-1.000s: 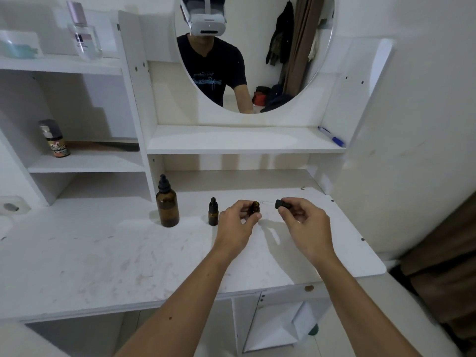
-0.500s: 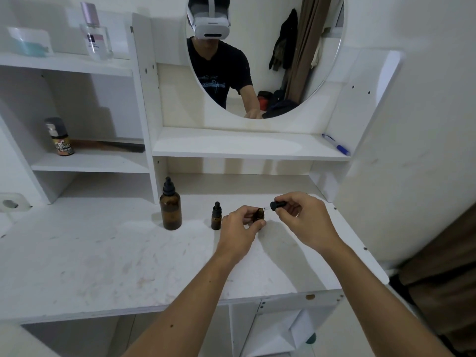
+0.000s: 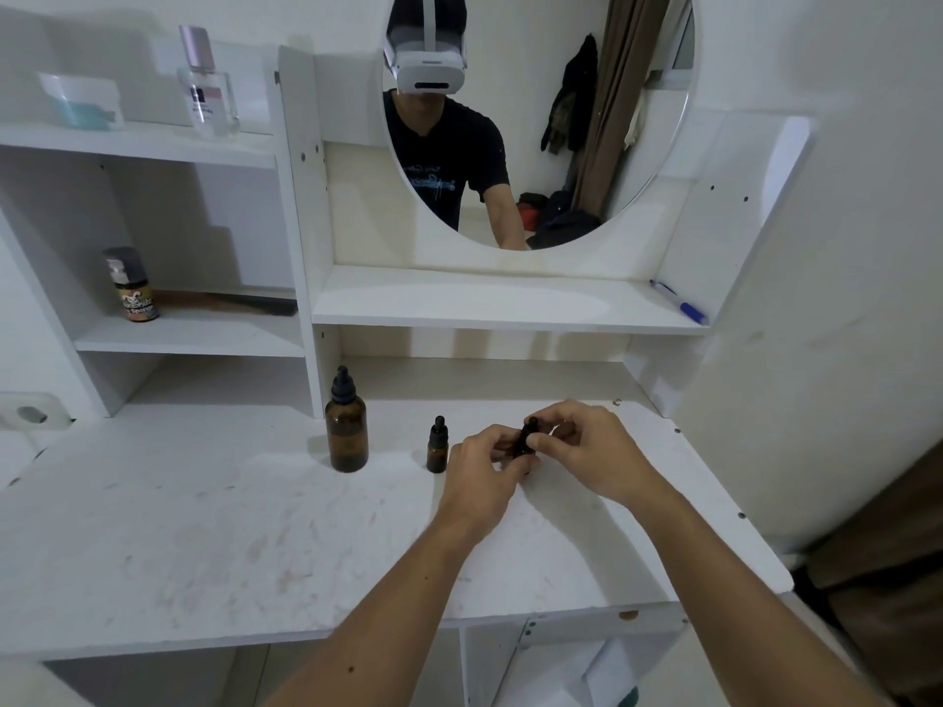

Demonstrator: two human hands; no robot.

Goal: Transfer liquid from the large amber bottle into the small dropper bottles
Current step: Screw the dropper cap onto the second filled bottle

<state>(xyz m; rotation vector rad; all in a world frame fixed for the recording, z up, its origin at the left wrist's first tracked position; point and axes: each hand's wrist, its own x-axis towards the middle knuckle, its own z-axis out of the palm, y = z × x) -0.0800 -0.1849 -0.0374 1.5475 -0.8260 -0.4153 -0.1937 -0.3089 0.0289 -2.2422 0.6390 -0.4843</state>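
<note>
1. Your left hand (image 3: 485, 466) is curled round a small dropper bottle (image 3: 524, 443), gripping its body from the left; most of the bottle is hidden behind your fingers.
2. Your right hand (image 3: 594, 451) meets it from the right, thumb and fingertips pinching the black dropper cap (image 3: 530, 426) at the bottle's top. Whether the cap is fully seated on the neck cannot be told.
3. Both hands sit close together over the far right part of the white desk (image 3: 204, 528).
4. A second small dropper bottle (image 3: 437, 446) stands upright on the desk just left of your left hand, capped, apart from your fingers.
5. The large amber bottle (image 3: 347, 426) stands upright further left, with its black dropper cap on, near the foot of the shelf divider and well apart from both hands.
6. On the shelf above the desk, at its right end, lies a blue pen (image 3: 681, 303).
7. In the left shelving a small dark-capped jar (image 3: 132, 288) stands on the middle shelf; a clear perfume bottle (image 3: 206, 89) stands on the top shelf.
8. The round mirror (image 3: 587, 119) at the far side reflects a person wearing a white headset.
</note>
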